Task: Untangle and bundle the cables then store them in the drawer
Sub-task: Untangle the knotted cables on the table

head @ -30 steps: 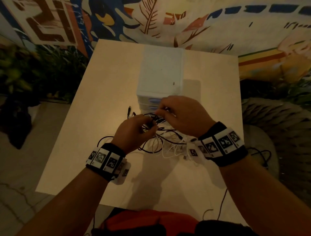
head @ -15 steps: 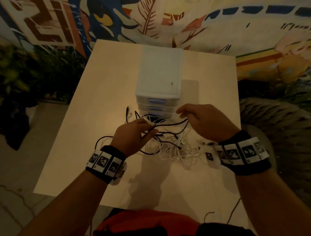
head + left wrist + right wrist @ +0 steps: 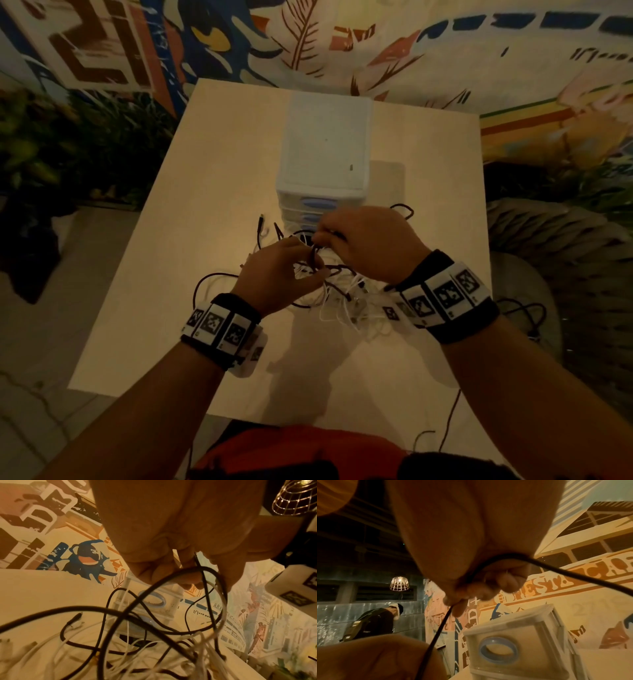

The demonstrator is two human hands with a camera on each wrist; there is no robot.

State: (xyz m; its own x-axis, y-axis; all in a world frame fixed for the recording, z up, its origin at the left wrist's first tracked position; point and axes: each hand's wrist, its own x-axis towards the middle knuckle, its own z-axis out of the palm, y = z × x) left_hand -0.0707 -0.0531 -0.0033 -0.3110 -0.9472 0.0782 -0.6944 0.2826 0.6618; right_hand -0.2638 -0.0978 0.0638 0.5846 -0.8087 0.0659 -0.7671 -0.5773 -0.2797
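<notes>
Both my hands pinch black strands above the cable tangle point(image 3: 329, 291) on the table point(image 3: 205, 171), left hand point(image 3: 277, 274) beside right hand point(image 3: 370, 246), just before the drawer unit point(image 3: 325, 164). From my left wrist, curled fingers point(image 3: 154, 572) grip looping black cable point(image 3: 137, 601). From my right wrist, fingertips point(image 3: 488, 588) pinch one black cable point(image 3: 436, 635).

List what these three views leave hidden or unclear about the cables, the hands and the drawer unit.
- Head view: the left hand and right hand cover the middle of the tangle of black and white cables, so the knots there are hidden.
- Head view: the white plastic drawer unit with blue handles has its lower drawers blocked by the right hand.
- Left wrist view: the near cables blur; the count is unclear.
- Right wrist view: the black cable runs off the edge.
</notes>
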